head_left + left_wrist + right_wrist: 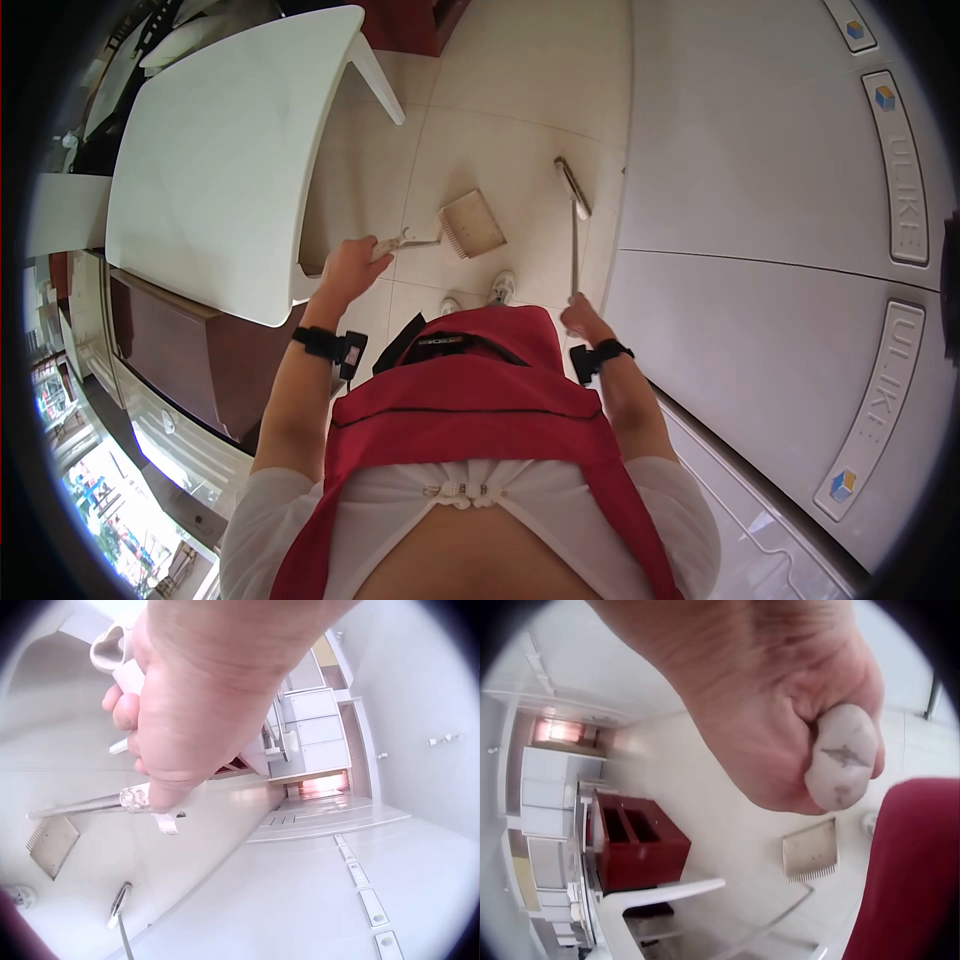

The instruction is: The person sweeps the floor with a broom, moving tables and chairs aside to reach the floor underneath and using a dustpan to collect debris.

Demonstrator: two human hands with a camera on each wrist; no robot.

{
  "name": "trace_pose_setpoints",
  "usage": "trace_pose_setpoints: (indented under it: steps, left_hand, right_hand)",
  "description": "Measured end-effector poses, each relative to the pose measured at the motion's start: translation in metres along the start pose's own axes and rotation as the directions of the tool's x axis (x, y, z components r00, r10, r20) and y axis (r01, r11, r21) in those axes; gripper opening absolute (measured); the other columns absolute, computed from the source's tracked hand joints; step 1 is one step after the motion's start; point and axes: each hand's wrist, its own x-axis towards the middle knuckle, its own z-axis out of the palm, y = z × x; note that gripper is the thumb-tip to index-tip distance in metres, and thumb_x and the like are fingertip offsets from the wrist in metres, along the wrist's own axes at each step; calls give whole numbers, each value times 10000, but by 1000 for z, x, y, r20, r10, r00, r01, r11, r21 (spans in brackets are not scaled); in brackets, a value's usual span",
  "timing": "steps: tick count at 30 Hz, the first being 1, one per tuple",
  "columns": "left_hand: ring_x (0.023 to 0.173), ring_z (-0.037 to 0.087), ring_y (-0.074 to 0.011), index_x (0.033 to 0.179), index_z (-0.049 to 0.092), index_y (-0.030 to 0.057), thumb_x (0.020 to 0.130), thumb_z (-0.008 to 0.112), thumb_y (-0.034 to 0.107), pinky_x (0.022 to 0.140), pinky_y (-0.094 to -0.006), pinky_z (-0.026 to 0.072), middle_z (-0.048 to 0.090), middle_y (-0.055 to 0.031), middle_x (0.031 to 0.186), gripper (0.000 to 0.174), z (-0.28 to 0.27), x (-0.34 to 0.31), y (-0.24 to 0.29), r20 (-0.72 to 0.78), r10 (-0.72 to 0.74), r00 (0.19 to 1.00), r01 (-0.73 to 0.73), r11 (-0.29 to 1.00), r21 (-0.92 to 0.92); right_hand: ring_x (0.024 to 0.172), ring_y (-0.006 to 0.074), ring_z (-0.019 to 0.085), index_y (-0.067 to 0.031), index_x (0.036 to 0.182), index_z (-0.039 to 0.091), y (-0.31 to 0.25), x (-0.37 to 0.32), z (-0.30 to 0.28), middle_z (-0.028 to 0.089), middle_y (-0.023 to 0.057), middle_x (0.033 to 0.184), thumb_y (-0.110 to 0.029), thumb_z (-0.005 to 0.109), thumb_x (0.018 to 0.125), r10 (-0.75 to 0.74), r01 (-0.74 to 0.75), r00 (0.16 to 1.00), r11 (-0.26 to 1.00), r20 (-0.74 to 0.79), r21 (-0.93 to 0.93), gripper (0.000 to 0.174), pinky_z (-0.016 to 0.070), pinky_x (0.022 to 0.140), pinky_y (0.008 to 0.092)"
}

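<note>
My left hand [350,272] grips the pale handle of a long-handled dustpan [473,224], whose toothed pan lies on the floor ahead of my feet. My right hand [586,320] holds the broom's thin stick [575,250]; its narrow head [573,188] rests on the floor to the right of the pan, apart from it. In the left wrist view, fingers of the left hand [180,712] wrap the handle, with the pan [54,847] at lower left. The right wrist view shows the stick's white end cap [843,757] poking out of the right fist [780,727].
A white table [230,150] stands at the left, above a brown cabinet [190,350]. Large light-grey panels [740,150] marked ULIKE line the right side. A dark red cabinet [637,840] appears in the right wrist view. Shoes [503,288] stand just behind the pan.
</note>
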Motion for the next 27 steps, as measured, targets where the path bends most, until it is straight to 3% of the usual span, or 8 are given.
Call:
trace_pose_setpoints:
  steps: [2, 4, 7, 9, 11, 17, 23, 27]
  left_hand:
    - [679, 587, -388, 783, 584, 24, 788, 638, 314, 610, -450, 465, 601, -186, 686, 294, -4, 7, -1, 6, -6, 1000, 6, 1000, 28]
    - [719, 592, -386, 805, 587, 34, 793, 630, 327, 632, -459, 469, 611, -187, 722, 296, -6, 10, -2, 22, -12, 1000, 11, 1000, 24]
    - [707, 590, -384, 809, 595, 41, 796, 627, 320, 637, -451, 467, 611, -181, 715, 280, -2, 14, -6, 16, -30, 999, 30, 999, -18]
    - [694, 588, -382, 809, 599, 45, 796, 627, 315, 634, -445, 463, 609, -179, 705, 272, -1, 11, -7, 6, -31, 1000, 31, 999, -23]
    - [702, 588, -381, 816, 600, 49, 796, 627, 318, 634, -447, 461, 610, -179, 712, 272, -4, 8, -5, -4, -14, 1000, 14, 1000, 11]
    - [744, 596, -375, 808, 587, 44, 791, 634, 332, 649, -470, 466, 617, -179, 744, 292, -2, -35, -15, 51, -94, 994, 96, 995, -24]
    - [670, 572, -400, 781, 567, 15, 774, 668, 302, 586, -451, 443, 586, -202, 674, 305, -7, -117, -31, -76, -352, 933, 341, 932, -126]
    - [637, 556, -403, 771, 570, 11, 766, 678, 282, 563, -435, 432, 572, -204, 647, 292, -1, -152, -44, -79, -461, 884, 432, 870, -238]
  right_hand:
    - [451, 178, 448, 38, 1064, 420, -10, 2, 22, 462, 92, 629, 46, 513, 678, 0, 2, 997, 1000, 74, -30, 397, 311, 360, 341]
    - [449, 167, 448, 30, 1086, 431, -91, -76, 33, 485, 99, 639, 57, 507, 670, 121, -123, 992, 990, 37, 70, 423, 327, 361, 323]
    - [456, 147, 458, 14, 1198, 422, -63, -92, 2, 536, 118, 751, 82, 511, 649, 103, -185, 974, 875, 202, 446, 560, 357, 362, 277]
    - [462, 131, 467, -29, 1307, 377, -57, -118, -20, 541, 111, 829, 95, 527, 624, 201, -215, 976, 808, 86, 548, 709, 371, 361, 238]
    - [470, 134, 460, -10, 1174, 440, -83, -153, -34, 488, 61, 763, 90, 535, 593, 167, -198, 980, 709, 112, 676, 597, 347, 365, 254]
    - [446, 146, 411, -2, 987, 481, -143, -125, -59, 399, 43, 605, 70, 526, 560, 44, -37, 997, 992, -60, 121, 436, 326, 363, 290]
    - [558, 245, 566, 39, 1005, 487, -149, 23, -31, 532, 134, 708, -11, 522, 670, -70, 54, 989, 991, -131, -124, 340, 425, 419, 363]
    - [445, 203, 501, 54, 1058, 418, -114, 68, 41, 507, 114, 616, 16, 502, 652, -155, 147, 987, 972, -32, -183, 416, 349, 347, 362]
